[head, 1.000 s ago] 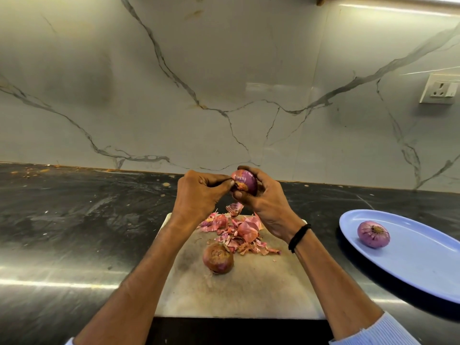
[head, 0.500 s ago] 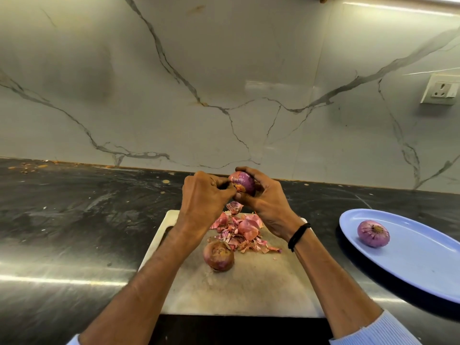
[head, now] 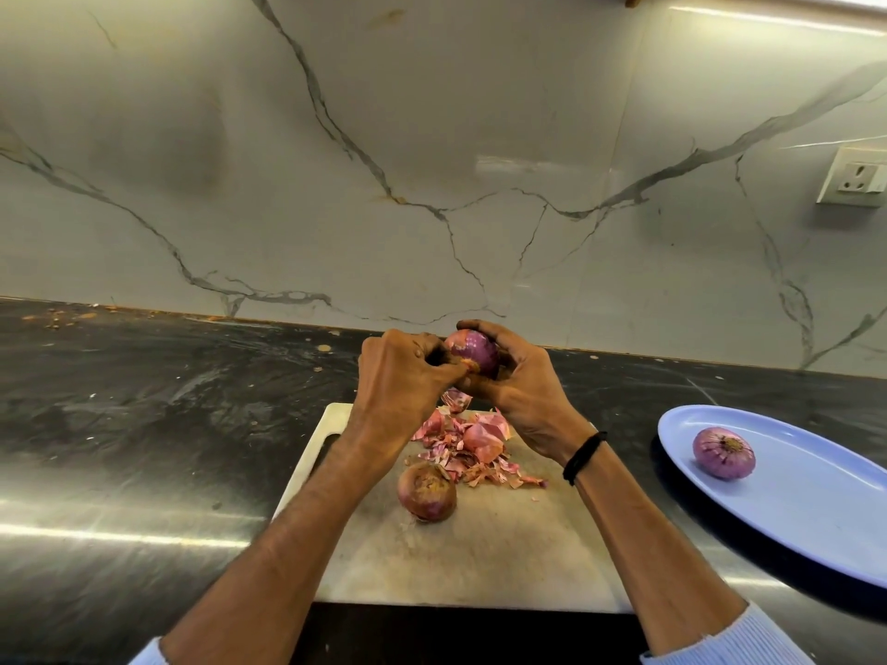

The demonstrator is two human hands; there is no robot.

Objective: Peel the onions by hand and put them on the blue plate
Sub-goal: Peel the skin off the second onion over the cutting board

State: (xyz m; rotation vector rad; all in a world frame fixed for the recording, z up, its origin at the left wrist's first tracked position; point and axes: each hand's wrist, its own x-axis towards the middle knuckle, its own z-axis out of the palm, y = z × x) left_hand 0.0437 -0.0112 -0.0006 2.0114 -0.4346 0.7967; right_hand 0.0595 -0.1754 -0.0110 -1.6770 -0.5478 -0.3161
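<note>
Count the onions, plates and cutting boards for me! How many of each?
Onions: 3
Blue plate: 1
Cutting board: 1
Total: 5

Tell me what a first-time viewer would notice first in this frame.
Above the far end of the cutting board, the right hand cups a purple onion while the left hand picks at its skin. Below them lies a pink heap of peels beside an unpeeled onion, and at right a peeled onion sits on the blue plate.
</note>
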